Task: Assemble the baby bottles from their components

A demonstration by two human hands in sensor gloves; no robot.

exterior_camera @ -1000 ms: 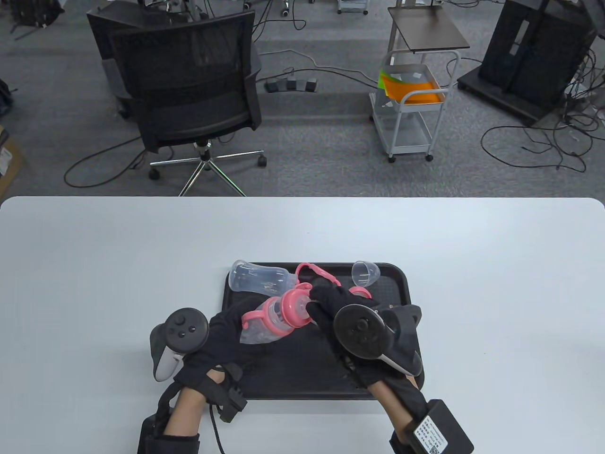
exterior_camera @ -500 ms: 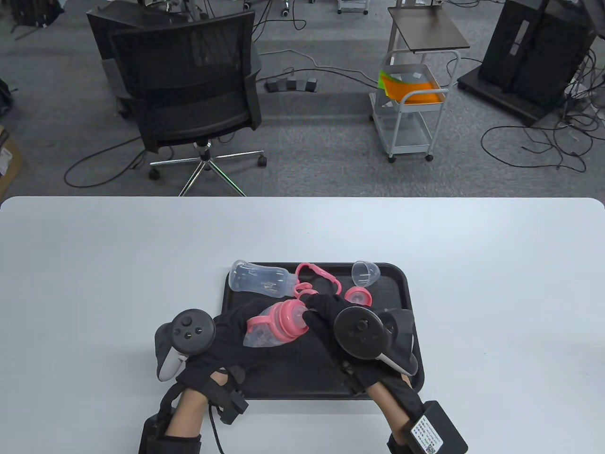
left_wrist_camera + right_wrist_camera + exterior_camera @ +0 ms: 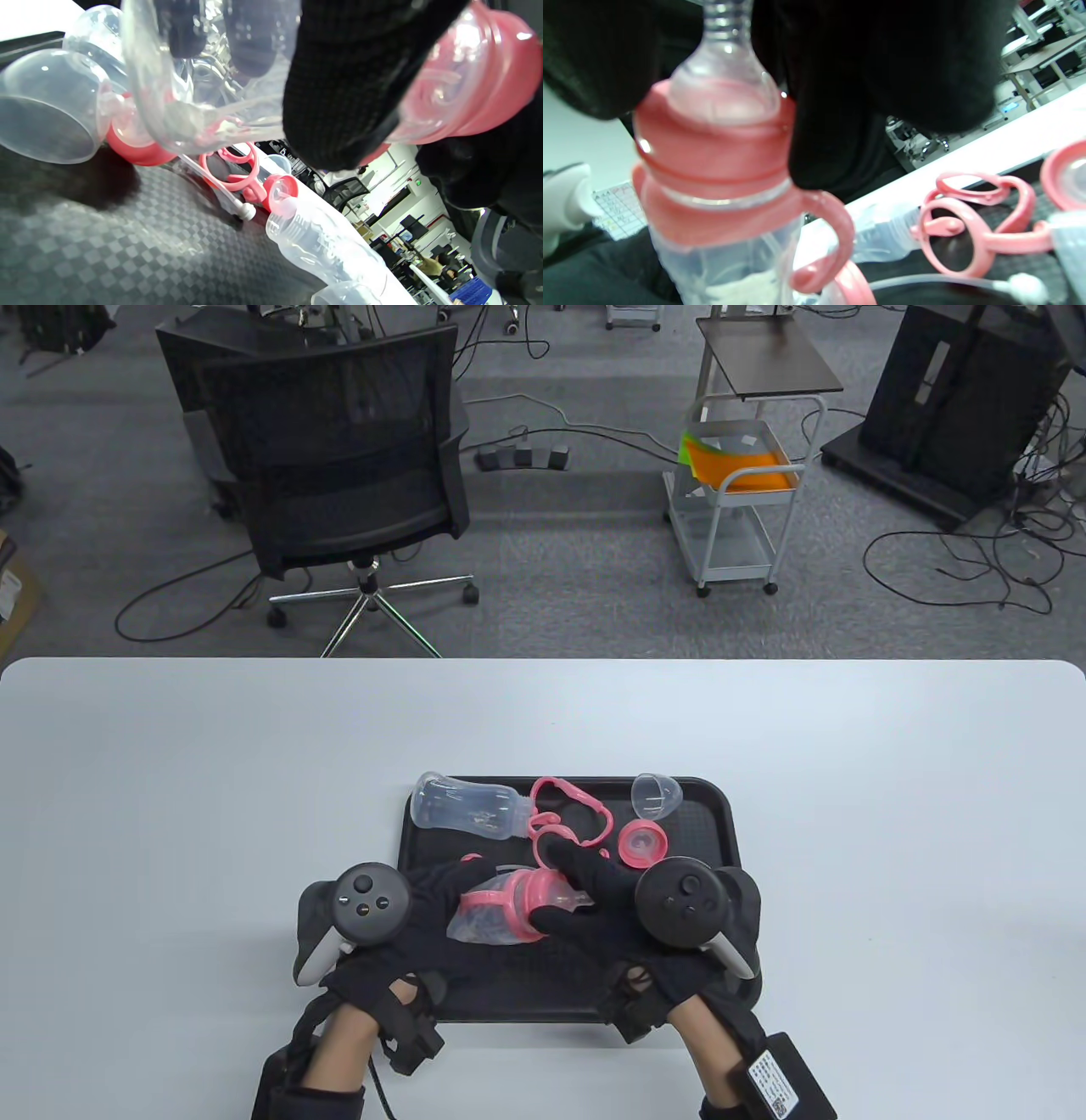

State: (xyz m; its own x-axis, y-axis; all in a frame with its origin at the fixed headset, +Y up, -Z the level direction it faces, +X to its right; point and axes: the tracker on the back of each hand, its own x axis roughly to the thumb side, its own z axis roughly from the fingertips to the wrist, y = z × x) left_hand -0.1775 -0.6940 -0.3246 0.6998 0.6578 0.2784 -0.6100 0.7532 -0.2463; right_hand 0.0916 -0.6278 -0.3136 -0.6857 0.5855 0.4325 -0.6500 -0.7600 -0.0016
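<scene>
Both hands hold one baby bottle (image 3: 501, 909) over the black tray (image 3: 730, 814). My left hand (image 3: 424, 899) grips its clear body (image 3: 186, 84). My right hand (image 3: 594, 899) grips the pink collar and nipple end (image 3: 712, 144); the pink handle ring (image 3: 835, 237) sits below the collar. A second clear bottle body (image 3: 467, 806) lies at the tray's back left, also in the left wrist view (image 3: 322, 245). A loose pink handle piece (image 3: 570, 814), a pink collar with nipple (image 3: 642, 843) and a clear cap (image 3: 656, 795) lie on the tray's far side.
The tray sits near the front middle of the white table (image 3: 891, 814). A straw with a white tip (image 3: 231, 203) lies on the tray beside the handle piece. Beyond the table stand an office chair (image 3: 339, 475) and a white cart (image 3: 738, 492).
Both hands have drawn the bottle toward me and lower over the tray. The right hand has rolled so its tracker faces up, uncovering the loose pink collar on the tray.
</scene>
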